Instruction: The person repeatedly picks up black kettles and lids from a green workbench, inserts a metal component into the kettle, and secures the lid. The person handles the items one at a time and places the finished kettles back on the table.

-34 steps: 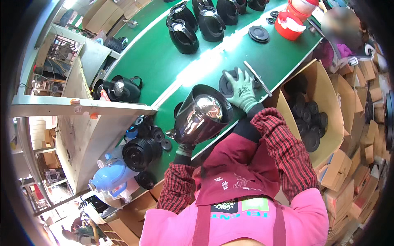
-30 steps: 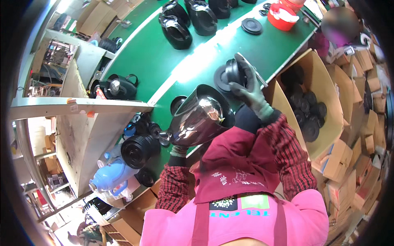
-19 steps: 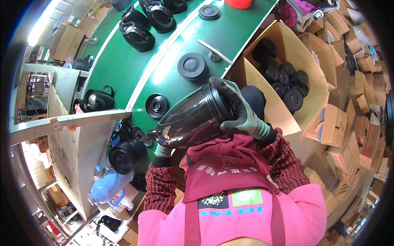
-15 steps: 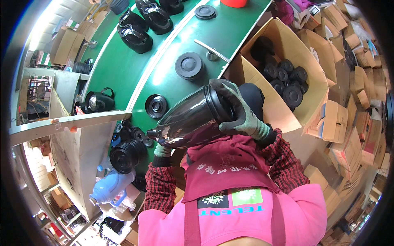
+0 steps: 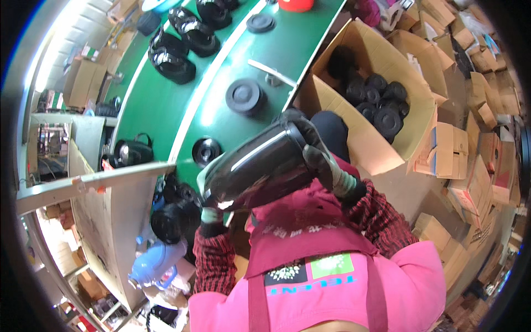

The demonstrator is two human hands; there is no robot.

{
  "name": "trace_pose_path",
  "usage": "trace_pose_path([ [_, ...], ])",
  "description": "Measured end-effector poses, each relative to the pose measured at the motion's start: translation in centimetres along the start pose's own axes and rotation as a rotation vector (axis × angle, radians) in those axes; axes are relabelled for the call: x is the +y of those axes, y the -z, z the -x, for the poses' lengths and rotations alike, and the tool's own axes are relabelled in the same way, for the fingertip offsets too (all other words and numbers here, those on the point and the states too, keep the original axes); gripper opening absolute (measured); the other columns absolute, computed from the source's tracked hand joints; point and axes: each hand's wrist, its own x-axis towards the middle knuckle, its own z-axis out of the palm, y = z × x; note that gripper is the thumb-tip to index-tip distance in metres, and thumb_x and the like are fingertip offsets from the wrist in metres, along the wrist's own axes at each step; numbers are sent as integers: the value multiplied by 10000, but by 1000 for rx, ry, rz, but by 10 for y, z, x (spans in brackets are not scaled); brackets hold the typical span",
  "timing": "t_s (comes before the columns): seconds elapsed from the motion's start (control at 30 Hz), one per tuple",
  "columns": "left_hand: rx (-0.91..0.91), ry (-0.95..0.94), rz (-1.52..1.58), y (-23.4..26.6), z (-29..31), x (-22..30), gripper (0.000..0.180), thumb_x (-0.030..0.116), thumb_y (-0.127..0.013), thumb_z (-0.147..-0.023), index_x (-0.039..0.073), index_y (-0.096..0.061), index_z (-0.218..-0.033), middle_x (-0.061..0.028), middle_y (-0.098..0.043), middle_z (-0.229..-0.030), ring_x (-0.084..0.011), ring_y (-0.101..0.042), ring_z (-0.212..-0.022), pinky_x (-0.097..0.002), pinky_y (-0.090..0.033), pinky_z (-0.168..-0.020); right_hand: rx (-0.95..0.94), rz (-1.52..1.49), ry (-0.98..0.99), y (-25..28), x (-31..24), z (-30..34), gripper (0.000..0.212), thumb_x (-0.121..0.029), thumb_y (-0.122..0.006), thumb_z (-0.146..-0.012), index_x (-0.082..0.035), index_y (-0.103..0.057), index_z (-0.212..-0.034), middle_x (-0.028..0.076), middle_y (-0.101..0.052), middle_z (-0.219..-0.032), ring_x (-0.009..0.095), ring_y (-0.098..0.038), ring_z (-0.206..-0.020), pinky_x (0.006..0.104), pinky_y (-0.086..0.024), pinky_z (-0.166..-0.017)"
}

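Observation:
A glossy black jug-shaped housing lies tilted across my front, its wide ringed end up to the right. My right hand, in a gray-green glove, is closed around that wide end. At the narrow lower-left end, my gloved left hand grips the housing; most of its fingers are hidden behind it. Just beyond, on the green bench, lie a black round lid-like part and a wider black disc.
Several black housings stand on the bench's far left. A carton of black round parts stands to the right. A metal rail crosses at left, above a blue bottle. A red container sits at the far edge.
The housing has turned in my hands, and its spout no longer shows. My right hand has shifted from across the round end face to its near edge. The whole view has shifted slightly.

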Motion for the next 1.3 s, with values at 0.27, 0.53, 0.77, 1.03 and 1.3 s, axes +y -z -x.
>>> trace_pose_path([
  [0.27,-63,-126,-100,-9,-35,62,428,264,-689,-826,-43,-750,-1118,-168,-757,-1074,-254,-726,-986,-375,-549,-923,-20,149,245,24,19,-3,555,-343,-469,-1096,-35,-370,-1548,101,-398,-1571,232,-367,-1453,373,-244,-1231],
  [0.53,-352,134,182,-56,-42,-12,464,313,-702,-822,-23,-747,-1138,-143,-760,-1064,-254,-728,-943,-377,-555,-889,-161,923,557,-19,-70,22,774,-432,-719,-889,-64,-451,-1515,227,-355,-1550,411,-337,-1445,506,-257,-1199],
  [0.77,-394,-530,-603,-11,-59,125,500,369,-691,-855,-29,-732,-1154,-123,-761,-1093,-231,-732,-951,-372,-564,-879,279,-138,-323,9,-18,19,605,-459,-412,-1097,-40,-402,-1533,97,-346,-1595,227,-390,-1410,340,-300,-1191],
  [1.03,-276,39,179,-26,-42,32,536,396,-749,-800,7,-741,-1168,-158,-758,-1053,-242,-737,-933,-376,-569,-857,109,122,413,28,18,12,628,-516,-452,-1071,-53,-438,-1496,104,-542,-1401,184,-536,-1263,325,-401,-1103],
  [1.3,-201,231,288,-2,-13,8,448,299,-652,-935,19,-642,-1285,-74,-697,-1067,-225,-673,-991,-353,-544,-923,-34,268,327,8,-45,18,696,-501,-387,-1090,0,-302,-1566,161,-331,-1599,257,-296,-1487,391,-199,-1233],
])
